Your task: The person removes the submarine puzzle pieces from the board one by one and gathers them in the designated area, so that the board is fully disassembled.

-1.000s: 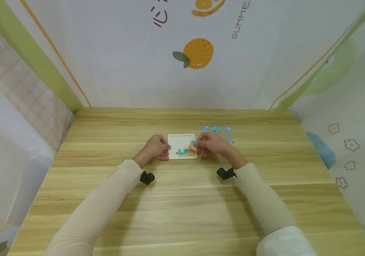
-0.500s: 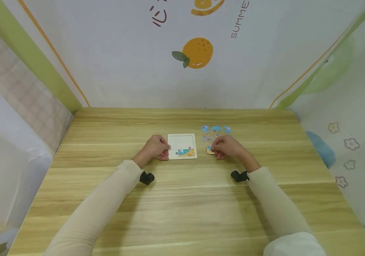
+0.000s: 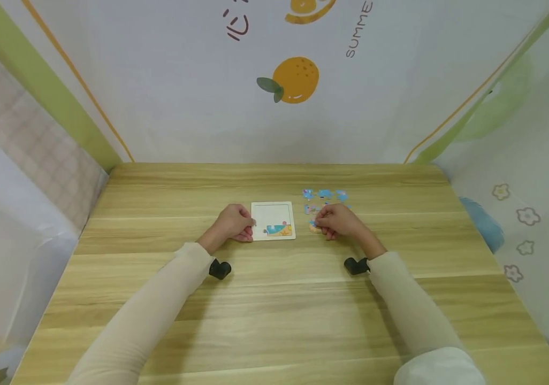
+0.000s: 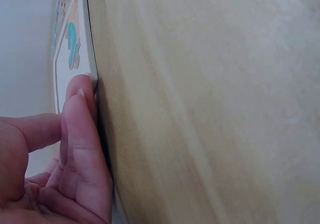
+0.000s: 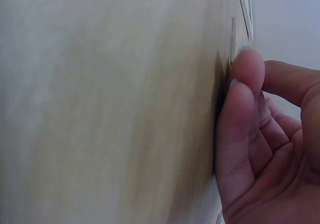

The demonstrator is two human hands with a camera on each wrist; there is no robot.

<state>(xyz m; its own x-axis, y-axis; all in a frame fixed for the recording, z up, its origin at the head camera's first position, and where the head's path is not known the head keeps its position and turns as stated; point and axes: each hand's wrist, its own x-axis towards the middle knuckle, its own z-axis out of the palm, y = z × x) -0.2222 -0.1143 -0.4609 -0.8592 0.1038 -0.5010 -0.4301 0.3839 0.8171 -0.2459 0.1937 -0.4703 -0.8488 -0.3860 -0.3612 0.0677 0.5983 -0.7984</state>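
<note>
A square white puzzle tray [image 3: 272, 214] lies on the table, with a few joined teal and sandy-orange pieces [image 3: 279, 230] in its lower right part. My left hand [image 3: 235, 220] pinches the tray's left edge, thumb on top; the left wrist view shows the fingertips [image 4: 80, 87] at its corner. To the right of the tray, my right hand [image 3: 338, 220] pinches a blue and orange puzzle piece [image 3: 313, 226] by its right side, low over the table. Seen from the right wrist, the thumb and fingers hide most of that piece.
Behind the right hand lie loose blue and pink puzzle pieces [image 3: 325, 193] in rows, partly covered by the hand. The wooden table [image 3: 274, 310] ends at a printed curtain [image 3: 197, 107] at the back, with more curtains at both sides.
My right hand has moved right, off the tray's right edge, taking the blue and orange puzzle piece with it. The piece has since turned slightly. My left hand stays at the tray.
</note>
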